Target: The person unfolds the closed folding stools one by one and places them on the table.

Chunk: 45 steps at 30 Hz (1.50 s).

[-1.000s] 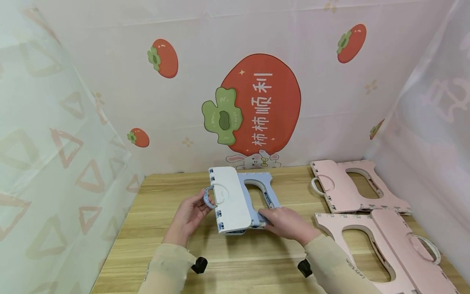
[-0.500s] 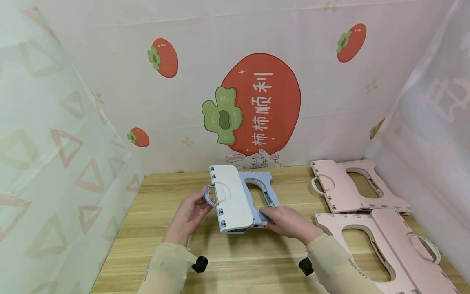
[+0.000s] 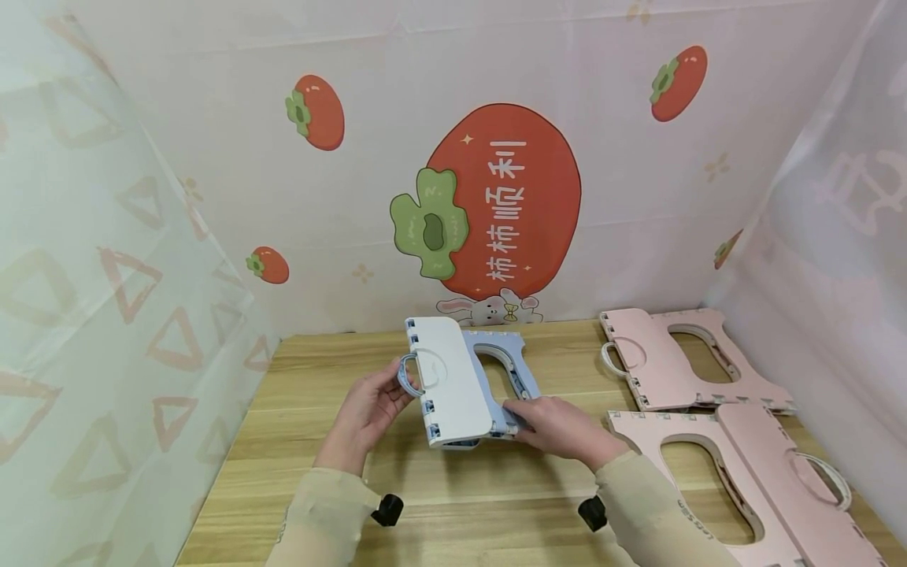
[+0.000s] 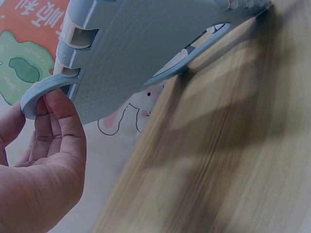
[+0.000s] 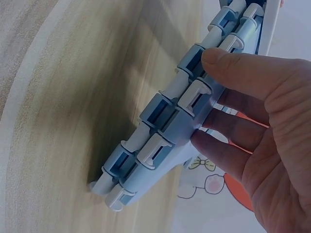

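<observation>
A folded step stool (image 3: 457,386), white on its seat panel and blue on its legs, is held tilted over the table, its left side raised. By its blue carry handle (image 3: 406,376), the left hand (image 3: 368,409) holds it, thumb and fingers around the loop in the left wrist view. The right hand (image 3: 560,429) grips the near side of the blue leg part. Seen from the right wrist, the thumb (image 5: 218,60) presses on the hinged edge (image 5: 167,114) while fingers reach around the other side. The underside (image 4: 141,53) faces the left wrist camera.
Two pink folded step stools lie on the right of the wooden table (image 3: 326,362): one farther back (image 3: 655,354), one nearer (image 3: 772,472) and partly cut off by the frame. Behind stands a backdrop (image 3: 354,205) with persimmon prints, with cloth walls at both sides.
The stool's handle side has shifted slightly right and up, its seat panel tilting more. The left hand has moved a little right with it; both hands keep their hold.
</observation>
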Available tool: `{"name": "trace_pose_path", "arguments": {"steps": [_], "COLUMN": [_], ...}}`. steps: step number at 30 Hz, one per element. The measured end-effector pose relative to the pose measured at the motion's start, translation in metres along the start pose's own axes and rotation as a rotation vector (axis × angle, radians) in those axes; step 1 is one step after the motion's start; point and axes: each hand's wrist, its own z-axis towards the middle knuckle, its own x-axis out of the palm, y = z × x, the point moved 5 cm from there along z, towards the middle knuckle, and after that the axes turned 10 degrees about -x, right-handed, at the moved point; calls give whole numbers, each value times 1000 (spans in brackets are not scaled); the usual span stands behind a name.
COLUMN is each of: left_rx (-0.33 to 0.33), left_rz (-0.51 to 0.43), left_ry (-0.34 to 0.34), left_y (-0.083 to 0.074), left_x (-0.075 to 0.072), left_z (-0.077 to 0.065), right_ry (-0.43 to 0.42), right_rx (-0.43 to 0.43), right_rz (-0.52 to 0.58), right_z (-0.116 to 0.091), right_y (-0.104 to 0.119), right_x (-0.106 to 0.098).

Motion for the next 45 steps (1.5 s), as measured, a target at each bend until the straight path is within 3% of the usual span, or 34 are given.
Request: {"name": "trace_pose_path", "arguments": {"steps": [11, 45], "left_rx": [26, 77], "left_rz": [47, 49], "left_ry": [38, 138], "left_y": [-3, -17], "left_x": [11, 37], "left_z": [-3, -15], "right_ry": [-10, -11], "right_rx": [7, 33], "right_rz": [43, 101], "right_z": [-3, -7], "right_y": [-4, -6], "right_x": [0, -7]}}
